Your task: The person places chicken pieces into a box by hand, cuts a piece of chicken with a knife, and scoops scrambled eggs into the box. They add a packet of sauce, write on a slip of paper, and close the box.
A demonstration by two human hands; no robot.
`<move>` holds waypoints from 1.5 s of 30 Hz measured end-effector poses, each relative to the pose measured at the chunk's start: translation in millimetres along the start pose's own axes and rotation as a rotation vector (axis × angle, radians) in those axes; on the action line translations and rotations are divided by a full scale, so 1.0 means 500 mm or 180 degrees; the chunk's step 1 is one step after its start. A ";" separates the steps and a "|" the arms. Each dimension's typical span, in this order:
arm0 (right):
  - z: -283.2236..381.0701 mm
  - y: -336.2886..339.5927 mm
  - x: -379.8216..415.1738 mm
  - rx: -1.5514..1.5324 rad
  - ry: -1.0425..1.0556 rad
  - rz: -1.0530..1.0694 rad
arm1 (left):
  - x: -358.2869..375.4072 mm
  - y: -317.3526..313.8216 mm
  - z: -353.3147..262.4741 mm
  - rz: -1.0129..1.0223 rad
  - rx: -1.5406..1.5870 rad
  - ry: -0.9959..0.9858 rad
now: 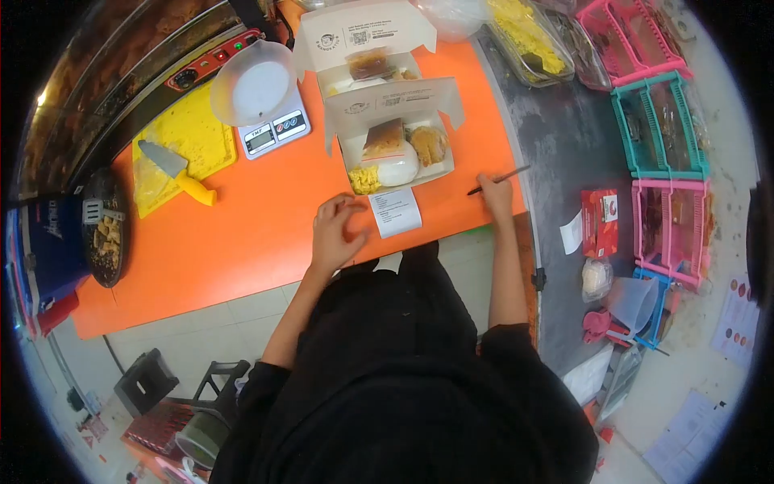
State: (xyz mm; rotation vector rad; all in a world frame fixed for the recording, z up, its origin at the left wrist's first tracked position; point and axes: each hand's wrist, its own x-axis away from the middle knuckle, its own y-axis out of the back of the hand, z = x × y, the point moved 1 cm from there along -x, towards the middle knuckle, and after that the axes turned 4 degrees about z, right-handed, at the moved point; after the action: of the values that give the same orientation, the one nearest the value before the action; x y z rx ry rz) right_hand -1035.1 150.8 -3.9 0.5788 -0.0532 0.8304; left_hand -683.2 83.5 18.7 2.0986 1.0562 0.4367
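Has knife (179, 173) and scale (278, 135) well left of and beyond left fingers (334, 206), bent and parted, apparently holding nothing. Has receipt (397, 214) just right of those, with front box (439, 101) bordering its far side. Grips pen (513, 173) in right fingers (485, 184), long axis slanting near-left to far-right, apart from receipt across worktop (445, 208).

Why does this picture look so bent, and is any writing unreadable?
Head view: black corners and the bowed edge of the dark counter suggest a very wide lens; head view: fine print on the paper slip is too small to read; head view: glare dots the shiny unit, upper left.
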 end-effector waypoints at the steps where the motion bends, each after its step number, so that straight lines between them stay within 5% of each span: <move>1: 0.020 0.016 -0.015 0.0519 0.0019 0.0230 | 0.001 -0.006 0.018 0.0066 0.0616 0.0048; 2: 0.051 0.031 -0.024 0.1041 0.0046 0.0459 | -0.003 -0.002 0.009 0.0021 0.0617 0.0068; 3: 0.117 0.052 -0.023 0.2236 -0.0742 0.0868 | -0.013 0.011 -0.001 -0.0564 0.1406 0.0639; 4: 0.172 0.059 -0.017 0.2248 -0.0683 0.0888 | -0.023 0.027 -0.012 -0.1152 0.2191 0.1200; 6: 0.243 0.054 -0.002 0.2507 -0.0045 0.0411 | -0.089 0.067 -0.066 -0.2008 0.1523 0.0594; 8: 0.205 -0.010 -0.073 0.1881 0.1891 0.0024 | -0.168 0.076 -0.082 -0.2242 0.0806 0.0526; 9: 0.252 -0.035 -0.073 0.1366 0.1774 0.0684 | -0.187 0.082 -0.080 -0.2272 0.0779 0.0541; 11: 0.298 -0.059 -0.065 0.0829 0.1670 0.1353 | -0.210 0.089 -0.070 -0.1470 0.1769 0.1223; 13: 0.300 -0.072 -0.071 0.0027 0.1576 0.2290 | -0.188 0.084 -0.061 -0.1547 0.1522 0.1024; 16: 0.285 -0.068 0.010 0.0496 0.1326 0.1856 | -0.150 0.049 -0.091 -0.1832 0.1023 0.0573; 18: 0.260 -0.079 -0.001 0.0369 0.1740 0.1617 | -0.137 0.026 -0.119 -0.2044 0.0756 0.0324; 20: 0.250 -0.072 -0.022 0.0870 0.2573 0.1115 | -0.129 0.010 -0.132 -0.1906 0.1365 0.0820; 24: 0.207 -0.089 -0.007 0.0588 0.2705 0.1069 | -0.133 -0.012 -0.116 -0.2202 0.0340 0.0338; 27: 0.233 -0.097 0.022 -0.0124 0.2461 0.0717 | -0.138 0.000 -0.122 -0.1915 0.0623 0.0531; 29: 0.316 -0.051 0.025 0.0714 0.0796 0.1784 | -0.146 0.024 -0.128 -0.1602 0.1204 0.0928; 30: 0.315 -0.051 0.022 0.0704 0.0794 0.1779 | -0.141 0.016 -0.112 -0.1596 0.1196 0.0921; 33: 0.296 -0.060 0.008 0.0562 0.0958 0.1807 | -0.132 0.013 -0.072 -0.1404 0.0428 0.0290; 35: 0.241 -0.071 0.013 0.0751 0.2191 0.1247 | -0.109 0.035 -0.093 -0.0926 0.0331 0.0144; 36: 0.219 -0.070 0.014 0.0765 0.2178 0.1244 | -0.103 0.036 -0.086 -0.0915 0.0347 0.0145; 39: 0.195 -0.052 0.018 0.1428 0.1984 0.1431 | -0.096 0.039 -0.073 -0.0648 0.0457 -0.0163; 42: 0.190 -0.033 0.007 0.1407 0.2197 0.2387 | -0.095 0.039 -0.075 -0.0528 0.1142 -0.0291; 45: 0.200 -0.038 -0.004 0.0456 0.2584 0.2536 | -0.106 0.026 -0.054 -0.0569 0.1294 -0.0022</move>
State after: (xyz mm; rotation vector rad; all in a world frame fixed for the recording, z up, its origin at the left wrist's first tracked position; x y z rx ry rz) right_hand -1005.1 88.8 71.2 0.3038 0.5545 1.8071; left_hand -723.9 48.6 47.9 2.3218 1.4082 0.1321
